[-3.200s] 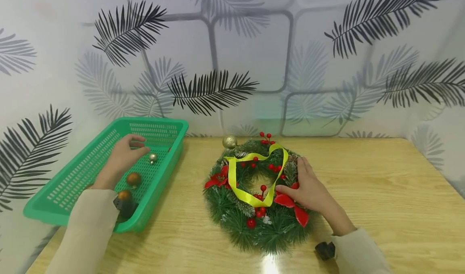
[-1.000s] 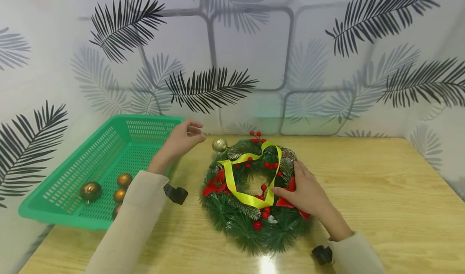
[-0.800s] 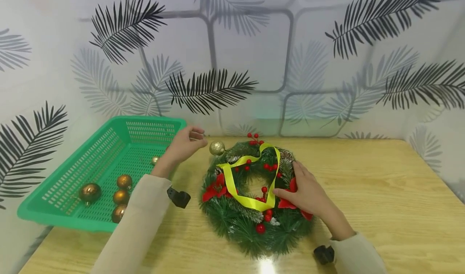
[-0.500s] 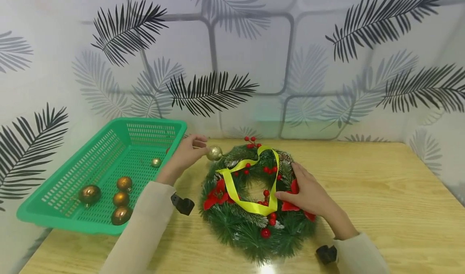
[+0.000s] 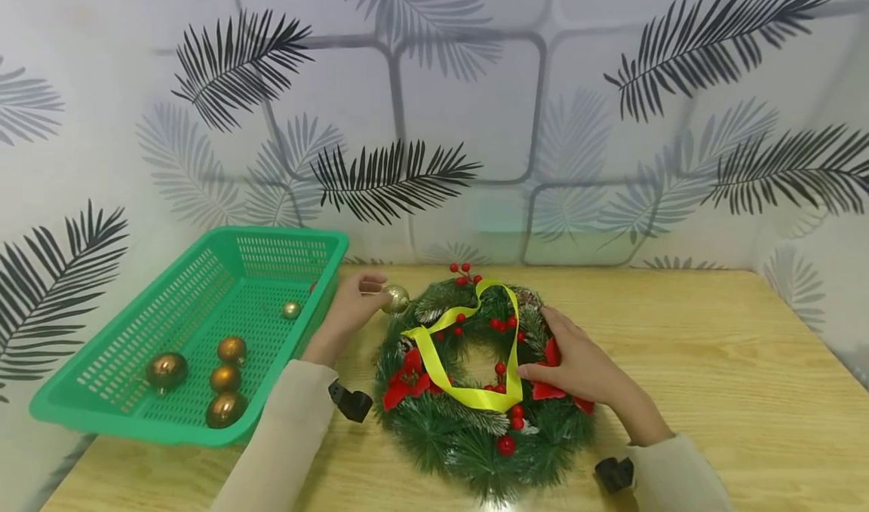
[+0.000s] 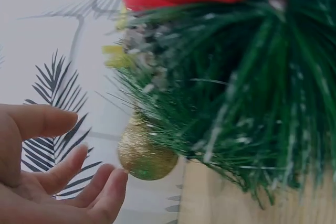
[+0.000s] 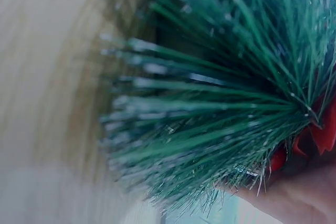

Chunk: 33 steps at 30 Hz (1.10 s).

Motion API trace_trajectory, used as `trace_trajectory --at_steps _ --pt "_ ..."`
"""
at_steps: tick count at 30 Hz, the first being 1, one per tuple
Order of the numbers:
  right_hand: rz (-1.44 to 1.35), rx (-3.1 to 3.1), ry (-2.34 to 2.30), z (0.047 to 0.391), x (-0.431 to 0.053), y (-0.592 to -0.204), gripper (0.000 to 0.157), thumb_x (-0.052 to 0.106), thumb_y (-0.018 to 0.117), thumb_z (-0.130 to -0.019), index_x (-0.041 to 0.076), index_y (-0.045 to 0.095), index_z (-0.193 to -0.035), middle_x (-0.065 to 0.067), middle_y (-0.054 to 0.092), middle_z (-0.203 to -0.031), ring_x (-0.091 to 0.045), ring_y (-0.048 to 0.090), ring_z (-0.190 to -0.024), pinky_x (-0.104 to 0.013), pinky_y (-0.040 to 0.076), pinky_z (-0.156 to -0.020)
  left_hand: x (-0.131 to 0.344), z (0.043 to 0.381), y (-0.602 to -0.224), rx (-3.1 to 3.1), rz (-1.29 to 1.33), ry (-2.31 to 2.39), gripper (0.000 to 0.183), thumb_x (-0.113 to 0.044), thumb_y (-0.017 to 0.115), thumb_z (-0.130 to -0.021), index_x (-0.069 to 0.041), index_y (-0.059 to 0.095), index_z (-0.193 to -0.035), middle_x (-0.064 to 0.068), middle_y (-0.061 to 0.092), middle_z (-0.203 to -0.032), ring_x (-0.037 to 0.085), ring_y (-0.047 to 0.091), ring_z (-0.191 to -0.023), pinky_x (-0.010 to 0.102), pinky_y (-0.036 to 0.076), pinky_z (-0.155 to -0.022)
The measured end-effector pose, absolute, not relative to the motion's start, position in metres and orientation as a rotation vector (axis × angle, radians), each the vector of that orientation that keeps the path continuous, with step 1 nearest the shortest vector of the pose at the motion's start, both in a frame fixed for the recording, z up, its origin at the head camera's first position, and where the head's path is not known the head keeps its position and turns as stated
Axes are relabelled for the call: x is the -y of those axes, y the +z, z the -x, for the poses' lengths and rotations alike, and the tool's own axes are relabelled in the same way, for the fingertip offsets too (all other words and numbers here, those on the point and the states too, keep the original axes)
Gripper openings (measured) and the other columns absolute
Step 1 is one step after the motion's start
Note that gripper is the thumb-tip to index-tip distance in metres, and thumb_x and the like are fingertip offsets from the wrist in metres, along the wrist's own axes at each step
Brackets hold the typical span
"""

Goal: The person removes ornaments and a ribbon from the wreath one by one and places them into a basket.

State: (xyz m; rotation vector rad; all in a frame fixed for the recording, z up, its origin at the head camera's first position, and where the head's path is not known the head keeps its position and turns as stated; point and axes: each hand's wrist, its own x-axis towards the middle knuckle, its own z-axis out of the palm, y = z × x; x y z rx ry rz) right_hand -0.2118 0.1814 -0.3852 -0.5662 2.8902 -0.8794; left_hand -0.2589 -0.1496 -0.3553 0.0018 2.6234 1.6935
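A green Christmas wreath (image 5: 468, 448) with red berries, red poinsettias (image 5: 407, 380) and a loop of yellow ribbon (image 5: 475, 397) lies on the wooden table. At its upper left edge hangs a gold glitter bauble (image 5: 395, 299), seen larger in the left wrist view. My left hand (image 5: 354, 302) is beside that bauble, its fingers loosely bent; in the left wrist view the fingertips (image 6: 119, 182) come right up to the bauble's side, with thumb and index finger spread apart. My right hand (image 5: 584, 361) grips the wreath's right side, thumb over a poinsettia, fingers along the outer edge.
A green perforated basket (image 5: 265, 233) stands at the left. Inside lie several copper baubles (image 5: 225, 378) and a small gold bauble (image 5: 291, 310). Leaf-patterned white wall covering (image 5: 468, 120) rises behind the table's (image 5: 713, 361) back edge.
My left hand has gone from over the basket to the gold bauble at the wreath. The wreath has turned counterclockwise, bringing that bauble left and nearer, while my right hand keeps its grip.
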Motion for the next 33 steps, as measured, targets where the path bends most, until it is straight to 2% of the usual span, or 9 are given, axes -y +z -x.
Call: trace_trajectory --at_steps 13,17,21,29,33 --pt "0.623 -2.869 -0.897 0.214 -0.185 -0.385 0.104 0.053 0.067 -0.081 -0.004 0.015 -0.15 -0.029 0.018 -0.154 -0.049 0.021 -0.139 -0.064 0.029 -0.106 0.147 0.263 -0.376 -2.571 0.115 1.807 0.037 -0.006 0.059 -0.088 0.0 0.048 -0.123 0.023 0.045 -0.133 0.037 0.044 -0.123 0.049 0.042 -0.1" --pt "0.629 -2.864 -0.911 0.215 -0.186 -0.384 0.104 0.052 0.068 -0.081 -0.004 0.015 -0.15 -0.029 0.018 -0.154 -0.049 0.022 -0.139 -0.064 0.029 -0.105 0.148 0.265 -0.38 -2.511 0.092 1.855 0.044 -0.006 0.059 -0.088 0.003 0.045 -0.129 0.025 0.042 -0.137 0.038 0.041 -0.126 0.05 0.042 -0.1" --pt "0.628 -2.864 -0.921 0.216 -0.185 -0.387 0.104 0.052 0.068 -0.081 -0.003 0.015 -0.151 -0.028 0.018 -0.154 -0.048 0.021 -0.139 -0.064 0.028 -0.106 0.15 0.267 -0.39 -2.418 0.059 1.922 0.05 -0.006 0.056 -0.092 0.006 0.039 -0.137 0.028 0.039 -0.14 0.041 0.045 -0.124 0.048 0.045 -0.097" --pt "0.603 -2.871 -0.919 0.216 -0.186 -0.391 0.104 0.054 0.068 -0.081 -0.003 0.015 -0.151 -0.027 0.018 -0.155 -0.048 0.021 -0.139 -0.064 0.027 -0.107 0.149 0.271 -0.403 -2.333 0.043 1.99 0.06 -0.01 0.055 -0.095 0.003 0.027 -0.146 0.029 0.036 -0.14 0.042 0.048 -0.121 0.05 0.043 -0.1" --pt "0.604 -2.878 -0.925 0.216 -0.186 -0.39 0.103 0.052 0.068 -0.081 -0.002 0.015 -0.151 -0.027 0.018 -0.155 -0.048 0.022 -0.139 -0.064 0.027 -0.106 0.146 0.274 -0.404 -2.39 0.06 1.964 0.058 -0.013 0.057 -0.095 -0.001 0.032 -0.145 0.026 0.04 -0.14 0.037 0.048 -0.12 0.041 0.047 -0.093"
